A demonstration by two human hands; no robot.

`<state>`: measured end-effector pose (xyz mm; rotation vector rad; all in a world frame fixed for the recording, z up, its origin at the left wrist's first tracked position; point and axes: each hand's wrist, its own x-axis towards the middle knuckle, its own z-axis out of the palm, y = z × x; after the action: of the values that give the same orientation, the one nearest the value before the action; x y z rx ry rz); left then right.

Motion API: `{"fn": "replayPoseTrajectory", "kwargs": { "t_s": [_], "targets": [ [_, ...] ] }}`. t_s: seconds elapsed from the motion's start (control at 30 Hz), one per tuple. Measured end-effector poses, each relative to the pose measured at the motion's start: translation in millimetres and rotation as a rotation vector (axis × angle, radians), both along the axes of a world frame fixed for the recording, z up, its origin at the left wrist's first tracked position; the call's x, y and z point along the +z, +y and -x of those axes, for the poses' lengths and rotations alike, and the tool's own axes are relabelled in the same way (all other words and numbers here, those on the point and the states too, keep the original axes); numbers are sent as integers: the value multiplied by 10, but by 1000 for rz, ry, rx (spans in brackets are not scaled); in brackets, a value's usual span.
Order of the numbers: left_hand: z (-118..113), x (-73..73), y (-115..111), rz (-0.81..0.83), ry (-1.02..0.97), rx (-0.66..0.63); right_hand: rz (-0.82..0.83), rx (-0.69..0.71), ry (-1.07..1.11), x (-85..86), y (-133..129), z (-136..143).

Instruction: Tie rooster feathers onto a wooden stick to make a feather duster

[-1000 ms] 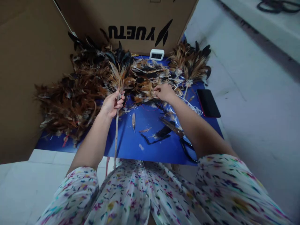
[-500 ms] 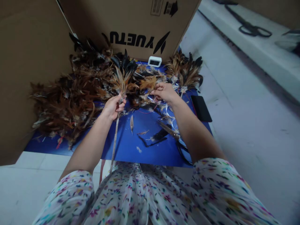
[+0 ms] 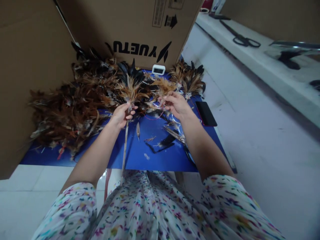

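Mid-frame, my left grip (image 3: 121,114) wraps a thin wooden stick (image 3: 125,145), long axis near-vertical; right of its brown-black feather tuft (image 3: 131,88), my right grip (image 3: 178,105) pinches tan feathers (image 3: 163,87).

On the blue table (image 3: 140,161), with six o'clock at the wearer's edge, a bare strip is running along six, leaving a hand room to pass. The stick (image 3: 125,145) is crossing it at seven. Scissors (image 3: 175,134) and the right forearm (image 3: 206,146) are blocking four. The feather pile (image 3: 67,113) is filling nine to eleven, while the box (image 3: 135,26) is walling off twelve. Thread (image 3: 152,118) is curving across the gap between the hands.
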<state>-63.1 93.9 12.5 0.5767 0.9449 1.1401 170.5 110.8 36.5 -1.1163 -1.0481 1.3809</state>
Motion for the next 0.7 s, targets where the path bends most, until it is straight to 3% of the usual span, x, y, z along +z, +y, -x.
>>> {"fn": "replayPoseTrajectory", "kwargs": {
  "t_s": [0.33,0.5,0.7],
  "targets": [
    [-150,-75,-67,-74,70,-82,-35,-15,150,-23,-351,414],
    [-235,-70,-134,-100,91,-77,-12,-1,211,-144,-421,613],
    [-304,-56,-217,-134,106,-123,59,-44,124,-291,-430,715]
  ]
}}
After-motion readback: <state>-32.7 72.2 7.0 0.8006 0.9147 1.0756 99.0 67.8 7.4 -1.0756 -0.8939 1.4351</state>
